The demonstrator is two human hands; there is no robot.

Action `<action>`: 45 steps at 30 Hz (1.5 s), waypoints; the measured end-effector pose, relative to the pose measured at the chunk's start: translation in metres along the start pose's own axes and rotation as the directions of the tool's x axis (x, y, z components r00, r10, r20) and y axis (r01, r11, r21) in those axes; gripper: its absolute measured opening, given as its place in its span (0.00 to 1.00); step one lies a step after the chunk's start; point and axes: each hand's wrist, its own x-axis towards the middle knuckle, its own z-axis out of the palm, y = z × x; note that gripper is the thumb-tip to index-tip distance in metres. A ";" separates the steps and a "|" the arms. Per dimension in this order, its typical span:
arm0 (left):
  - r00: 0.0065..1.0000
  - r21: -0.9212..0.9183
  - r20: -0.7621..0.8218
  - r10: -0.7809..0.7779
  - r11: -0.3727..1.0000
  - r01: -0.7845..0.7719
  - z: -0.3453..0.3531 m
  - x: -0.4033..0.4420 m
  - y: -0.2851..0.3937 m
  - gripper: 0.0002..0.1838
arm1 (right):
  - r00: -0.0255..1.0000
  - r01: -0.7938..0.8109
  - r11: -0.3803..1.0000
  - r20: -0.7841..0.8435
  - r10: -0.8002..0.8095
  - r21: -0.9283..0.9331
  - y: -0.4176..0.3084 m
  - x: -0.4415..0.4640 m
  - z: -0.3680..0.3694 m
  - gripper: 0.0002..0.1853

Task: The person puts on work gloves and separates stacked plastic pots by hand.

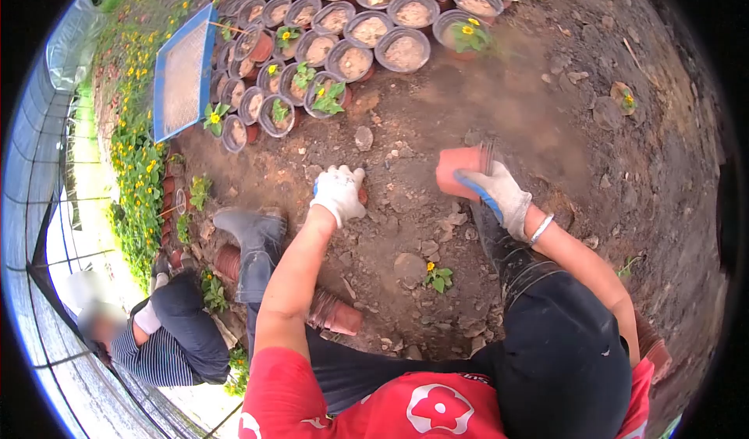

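Note:
My right hand (503, 197), in a white glove with a blue palm, is wrapped round a terracotta-coloured plastic flowerpot (460, 167). The pot is tilted on its side above the soil, and its rim end looks blurred. My left hand (339, 193), also gloved, is low over the dirt with its fingers curled. A small reddish-brown bit shows beside its fingertips; what it is I cannot make out. Between my legs a small yellow-flowered plant (438, 277) stands in the soil. Near my left leg lies a stack of terracotta pots (337, 312).
Rows of soil-filled pots (367, 29) stand ahead, some with yellow-flowered plants. A blue-framed sieve (185, 72) leans at the left. Another person in a striped shirt (160, 353) sits at the lower left. My rubber boot (257, 244) is close to my left arm.

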 end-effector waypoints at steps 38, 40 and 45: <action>0.727 -0.777 -0.284 -0.625 -0.295 -0.556 0.001 -0.023 0.057 0.28 | 0.992 0.015 0.927 0.109 -0.060 0.375 -0.027 -0.008 0.025 0.20; 0.738 -0.738 -0.266 -0.620 -0.362 -0.570 -0.007 -0.014 0.085 0.28 | 0.986 0.027 0.956 0.151 -0.073 0.291 -0.038 -0.015 0.033 0.21; 0.731 -0.665 -0.272 -0.626 -0.427 -0.613 -0.020 -0.004 0.124 0.32 | 0.987 -0.015 0.985 0.158 -0.012 0.170 -0.048 -0.031 0.025 0.23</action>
